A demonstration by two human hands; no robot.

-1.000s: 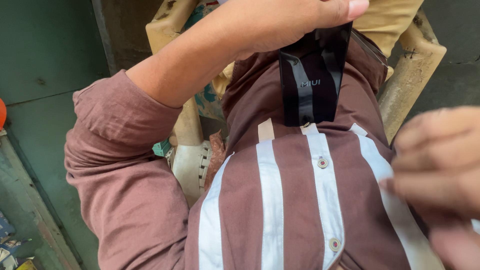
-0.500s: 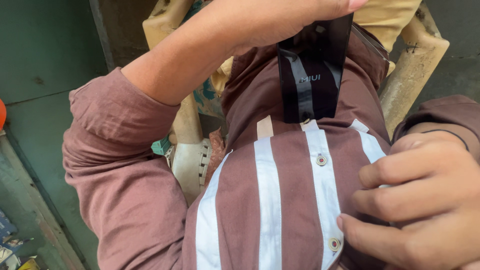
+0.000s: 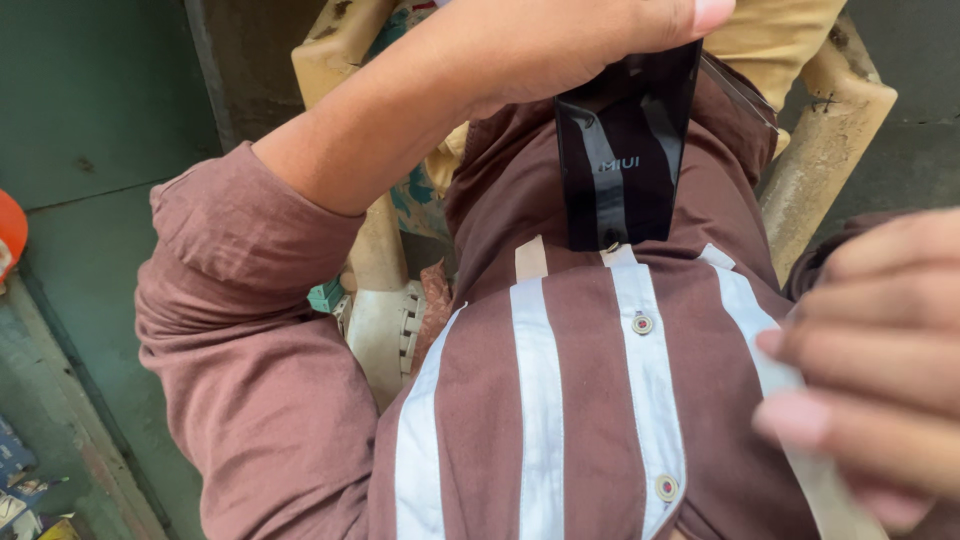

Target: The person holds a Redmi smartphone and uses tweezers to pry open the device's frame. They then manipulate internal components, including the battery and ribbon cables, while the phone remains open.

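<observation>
Up near the top of the view, the left hand point(image 3: 590, 40) is raised with the forearm running down to a rolled maroon sleeve point(image 3: 250, 330). Its fingers point(image 3: 700, 15) are closed around the upper end of a thin, dark, glossy rectangular film point(image 3: 625, 150), which hangs down from the grip in front of the chest, its lower edge just above the top of the shirt's white stripes. The film is see-through enough that the shirt shows dimly behind it.

Close to the lens at the lower right, the right hand point(image 3: 880, 370) is large and blurred. Its fingers point(image 3: 850, 350) are curled together against the maroon shirt with white vertical stripes and small round buttons point(image 3: 545, 420), at the edge of one stripe; whether they pinch the cloth or anything else cannot be told.

Behind the body, pale yellowish plastic chair arms point(image 3: 830, 140) show on both sides, and a white plastic piece point(image 3: 385, 335) sits beside the left sleeve. A green painted floor point(image 3: 90, 200) lies to the left, with an orange rounded object point(image 3: 10, 235) at its edge.
</observation>
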